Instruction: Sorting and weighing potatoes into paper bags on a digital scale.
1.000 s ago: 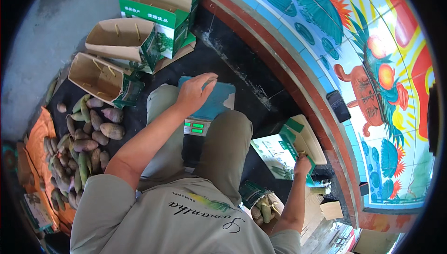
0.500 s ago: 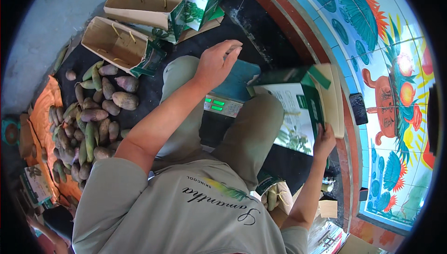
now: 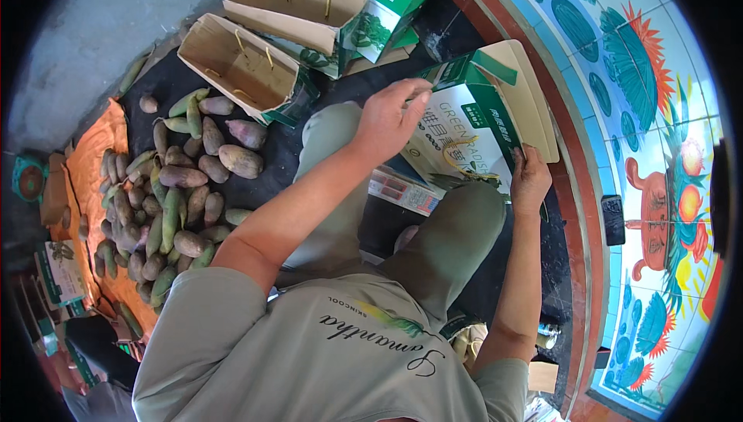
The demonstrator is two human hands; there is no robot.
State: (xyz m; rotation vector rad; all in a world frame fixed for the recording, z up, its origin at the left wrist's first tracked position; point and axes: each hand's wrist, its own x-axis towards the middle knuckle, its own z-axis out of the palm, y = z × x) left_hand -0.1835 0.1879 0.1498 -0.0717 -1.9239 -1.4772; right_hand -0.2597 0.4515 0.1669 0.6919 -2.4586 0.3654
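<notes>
A green and white cardboard carton (image 3: 464, 124) with a yellow cord handle and raised flaps stands over a weighing scale (image 3: 404, 190), hiding most of its platform. My right hand (image 3: 531, 180) grips the carton's near right edge, fingers closed on the cardboard. At its far left edge is my left hand (image 3: 393, 120), fingers stretched out and thumb apart; whether the fingertips touch the carton I cannot tell. What lies inside the carton is hidden from here.
Left of my legs is a pile of green and purplish radishes (image 3: 174, 213), partly on an orange sheet (image 3: 101, 143). Open cartons (image 3: 240, 66) stand at the far left. A tiled, painted wall (image 3: 650, 190) curves along the right, with a dark phone-like object (image 3: 612, 219) beside it.
The carton has moved left and away from me, over the scale. My left hand, apart from it before, is now at its edge. My right hand keeps its grip. The whole view has shifted.
</notes>
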